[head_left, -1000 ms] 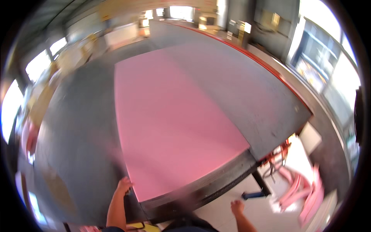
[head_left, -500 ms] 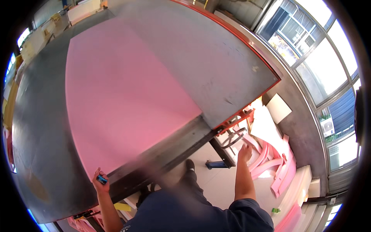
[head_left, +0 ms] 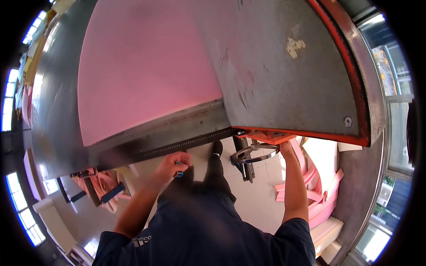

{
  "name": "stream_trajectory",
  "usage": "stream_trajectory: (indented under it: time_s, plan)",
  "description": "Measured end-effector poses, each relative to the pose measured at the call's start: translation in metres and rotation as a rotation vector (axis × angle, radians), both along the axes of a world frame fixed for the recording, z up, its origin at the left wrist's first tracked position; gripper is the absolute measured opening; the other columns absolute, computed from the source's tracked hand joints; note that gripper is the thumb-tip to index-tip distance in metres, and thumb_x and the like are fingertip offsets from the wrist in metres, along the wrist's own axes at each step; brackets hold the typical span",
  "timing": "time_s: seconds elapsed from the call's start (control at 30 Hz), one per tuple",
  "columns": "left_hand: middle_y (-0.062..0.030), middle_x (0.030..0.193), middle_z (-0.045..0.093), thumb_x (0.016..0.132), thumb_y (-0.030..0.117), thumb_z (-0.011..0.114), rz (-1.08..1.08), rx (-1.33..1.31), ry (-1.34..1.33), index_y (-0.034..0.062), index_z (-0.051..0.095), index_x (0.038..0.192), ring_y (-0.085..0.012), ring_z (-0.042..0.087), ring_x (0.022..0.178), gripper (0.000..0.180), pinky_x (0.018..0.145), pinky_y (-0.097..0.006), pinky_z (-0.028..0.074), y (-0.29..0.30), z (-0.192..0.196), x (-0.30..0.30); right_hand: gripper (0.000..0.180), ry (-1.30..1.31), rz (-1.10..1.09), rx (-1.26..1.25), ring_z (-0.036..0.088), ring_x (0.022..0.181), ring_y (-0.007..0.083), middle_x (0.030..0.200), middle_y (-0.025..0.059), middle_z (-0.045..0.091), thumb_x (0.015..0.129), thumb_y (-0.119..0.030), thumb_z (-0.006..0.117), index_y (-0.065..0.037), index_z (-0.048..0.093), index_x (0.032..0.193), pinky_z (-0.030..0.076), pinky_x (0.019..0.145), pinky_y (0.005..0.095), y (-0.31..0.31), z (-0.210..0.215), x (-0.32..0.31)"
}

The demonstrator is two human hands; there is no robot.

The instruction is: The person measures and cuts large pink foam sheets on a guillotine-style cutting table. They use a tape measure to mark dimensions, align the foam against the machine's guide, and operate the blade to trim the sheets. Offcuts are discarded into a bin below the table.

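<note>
My left hand (head_left: 172,166) is in front of my body, short of the table edge. Its fingers are curled around a small blue-and-black object (head_left: 179,174), mostly covered by them. My right hand (head_left: 286,147) reaches in at the right side of a metal handwheel (head_left: 246,160), close under the red-orange frame edge (head_left: 266,135). Its fingers are hidden there, so whether they grip anything does not show. A large pink foam sheet (head_left: 146,66) lies flat on the grey metal table (head_left: 57,88), its right edge along a raised grey panel (head_left: 284,84).
A dark slotted rail (head_left: 182,142) runs along the table's near edge. Pink foam offcuts (head_left: 317,195) are heaped on the floor at right, beside cream-coloured blocks (head_left: 326,232). More pink strips (head_left: 104,186) hang below the table at left. A wall with windows (head_left: 399,133) stands far right.
The view has moved toward the handwheel. My left hand has left the foam's corner and come in before my body, still with the blue-and-black object. My right hand has moved up to the handwheel.
</note>
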State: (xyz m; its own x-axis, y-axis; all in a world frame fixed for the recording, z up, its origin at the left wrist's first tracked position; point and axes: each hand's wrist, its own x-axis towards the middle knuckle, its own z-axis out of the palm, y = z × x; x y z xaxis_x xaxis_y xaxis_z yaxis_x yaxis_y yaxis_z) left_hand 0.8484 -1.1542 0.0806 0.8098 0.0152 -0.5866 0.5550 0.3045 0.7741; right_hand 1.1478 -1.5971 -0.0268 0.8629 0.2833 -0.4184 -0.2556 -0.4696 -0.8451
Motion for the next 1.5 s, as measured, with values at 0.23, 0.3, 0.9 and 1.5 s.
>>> stream_trajectory:
  time_s: [0.23,0.3,0.9,1.5]
  plan:
    - [-0.0053,0.095,0.066,0.079,0.000,0.065,0.052,0.039,0.105,-0.0005,0.065,0.117,-0.0116,0.059,0.088,0.038,0.080,-0.027,0.045,-0.032,-0.004,-0.001,0.048,0.031,0.002,0.001,0.055,0.050,0.0162,0.055,0.0066,0.057,0.096,-0.036,0.054,-0.002,0.062,0.062,0.041,0.046,0.0332,-0.003,-0.016,-0.002]
    - [-0.0048,0.095,0.066,0.079,-0.001,0.066,0.031,0.045,0.095,-0.0009,0.065,0.116,-0.0114,0.059,0.088,0.038,0.079,-0.027,0.046,-0.045,-0.011,0.008,0.051,0.024,0.013,-0.028,0.053,0.046,0.0159,0.052,0.0056,0.055,0.096,-0.037,0.053,-0.002,0.060,0.059,0.039,0.043,0.0329,0.001,-0.010,-0.009]
    - [-0.0135,0.088,0.070,0.098,0.045,0.051,-0.955,0.921,-0.367,0.0045,0.062,0.104,-0.0320,0.069,0.084,0.042,0.073,-0.046,0.054,-0.204,-0.016,0.153,0.070,-0.206,0.173,-0.476,0.061,0.048,0.0281,0.049,0.0147,0.057,0.099,-0.053,0.041,0.001,0.064,0.061,0.049,0.055,0.0396,0.026,0.025,-0.031]
    - [-0.0164,0.079,0.069,0.099,0.045,0.049,-0.926,0.929,-0.405,0.0024,0.060,0.098,-0.0358,0.069,0.079,0.044,0.070,-0.048,0.053,-0.200,-0.033,0.146,0.068,-0.275,0.250,-0.591,0.066,0.069,0.0377,0.054,0.0142,0.062,0.099,-0.051,0.040,-0.003,0.065,0.058,0.051,0.072,0.0471,0.041,0.047,-0.035]
